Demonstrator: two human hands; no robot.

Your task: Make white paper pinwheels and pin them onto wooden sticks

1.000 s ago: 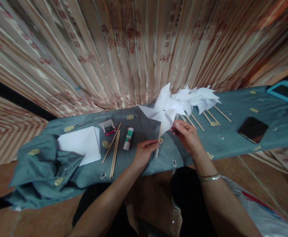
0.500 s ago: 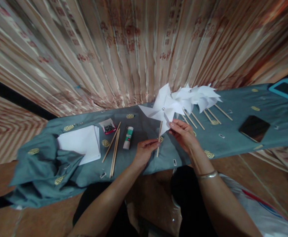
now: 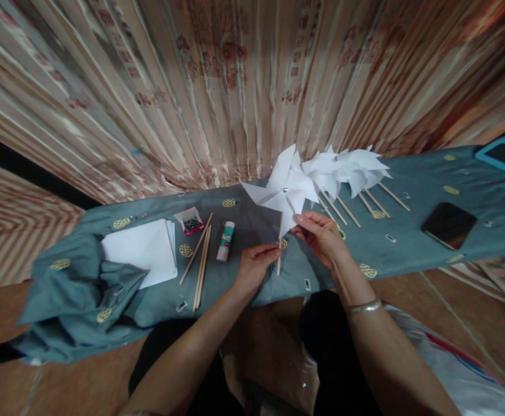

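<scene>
Open to the Right, Crowded to the Left

A wide run of cloth [image 3: 408,242] between the right hand [image 3: 322,234] and the phone [image 3: 449,224] leaves room to pass. Farther back, the pile of pinwheels [image 3: 354,169] blocks the way, its handles poking toward the near edge. The pinwheel [image 3: 285,199] at the two hands bars the middle. A narrow gap parts the left hand [image 3: 252,266] from the glue stick [image 3: 225,241]; beyond it, loose sticks [image 3: 201,268], a small box [image 3: 189,222] and paper [image 3: 142,251] crowd the left. Behind the glue stick, a strip stays passable up to the curtain [image 3: 252,86].
</scene>
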